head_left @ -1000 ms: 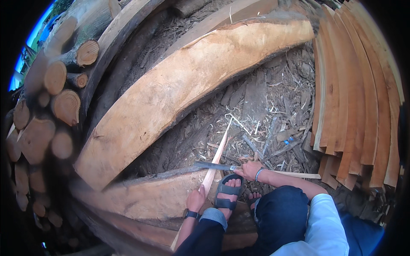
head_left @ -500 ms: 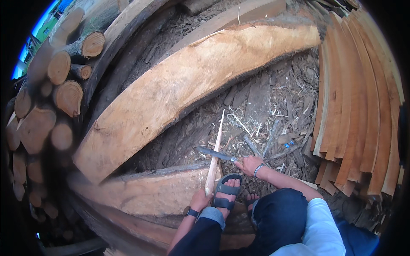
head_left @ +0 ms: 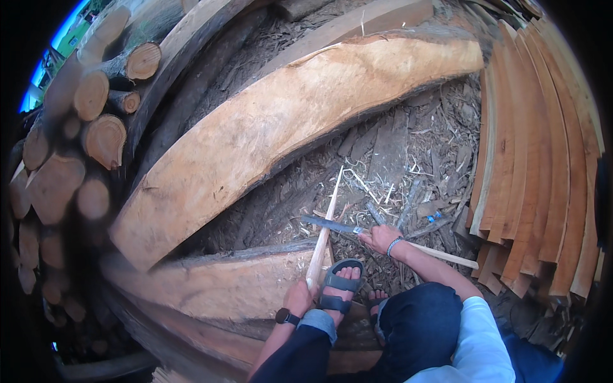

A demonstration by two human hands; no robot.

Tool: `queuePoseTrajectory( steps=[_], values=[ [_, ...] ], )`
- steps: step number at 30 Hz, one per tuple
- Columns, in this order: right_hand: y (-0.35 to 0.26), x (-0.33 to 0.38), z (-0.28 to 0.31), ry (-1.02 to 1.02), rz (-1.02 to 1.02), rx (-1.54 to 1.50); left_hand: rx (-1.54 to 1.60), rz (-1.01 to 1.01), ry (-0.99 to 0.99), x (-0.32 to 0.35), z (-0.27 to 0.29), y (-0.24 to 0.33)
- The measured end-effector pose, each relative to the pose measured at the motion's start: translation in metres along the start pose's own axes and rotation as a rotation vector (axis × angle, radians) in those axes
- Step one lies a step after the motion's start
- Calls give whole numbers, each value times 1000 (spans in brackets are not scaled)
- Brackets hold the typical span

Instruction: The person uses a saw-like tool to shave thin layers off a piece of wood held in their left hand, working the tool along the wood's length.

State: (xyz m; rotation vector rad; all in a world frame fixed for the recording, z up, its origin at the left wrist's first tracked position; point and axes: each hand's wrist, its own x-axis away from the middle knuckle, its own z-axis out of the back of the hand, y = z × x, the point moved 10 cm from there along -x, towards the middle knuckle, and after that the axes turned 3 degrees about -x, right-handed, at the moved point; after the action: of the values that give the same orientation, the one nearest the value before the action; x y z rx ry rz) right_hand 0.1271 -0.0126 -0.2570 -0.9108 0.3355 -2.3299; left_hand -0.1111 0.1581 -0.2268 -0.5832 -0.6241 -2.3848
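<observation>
Left hand (head_left: 299, 297) has its grip closed around the near end of a thin pale stick (head_left: 324, 230), which slants up and away from the person, its far tip over the chip-littered ground (head_left: 415, 166). Right hand (head_left: 380, 238) has its grip wrapped round the handle of a long dark blade (head_left: 327, 224), laid crosswise and meeting the stick about midway along it. Compared with a second ago, the blade has moved further up the stick, away from the left hand, and the stick stands a little steeper; this reads as a shaving stroke travelling along the stick, so the work looks mid-pass, not finished. A sandalled foot (head_left: 338, 286) is just right of the stick's near end, on a flat slab (head_left: 211, 287) that runs left of the stick. A big pale debarked log (head_left: 287, 121) lies beyond the stick's tip. Stacked round logs (head_left: 96, 127) sit far left of the stick, a fan of curved planks (head_left: 536, 179) far right. Another thin stick (head_left: 447, 256) lies on the ground under the right forearm. Wristwatch (head_left: 282, 316) on the left wrist.
</observation>
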Motion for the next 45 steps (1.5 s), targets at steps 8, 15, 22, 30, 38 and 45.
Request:
queuePoseTrajectory(
  steps=[8,15,22,30,38,45],
  values=[
    [-20,6,-16,40,181,54,-38,-46,67,-2,0,-4],
    [-36,22,-38,-59,208,42,-83,-85,102,3,10,3],
    [-2,-28,7,7,42,82,-135,-65,124,7,16,1],
    [-23,-29,10,-117,196,228,-80,-66,36,5,14,4],
    [-32,4,-18,-106,216,105,-62,-47,64,5,12,0],
    [-1,-35,11,-72,90,134,-63,-52,20,1,18,10]
  ],
)
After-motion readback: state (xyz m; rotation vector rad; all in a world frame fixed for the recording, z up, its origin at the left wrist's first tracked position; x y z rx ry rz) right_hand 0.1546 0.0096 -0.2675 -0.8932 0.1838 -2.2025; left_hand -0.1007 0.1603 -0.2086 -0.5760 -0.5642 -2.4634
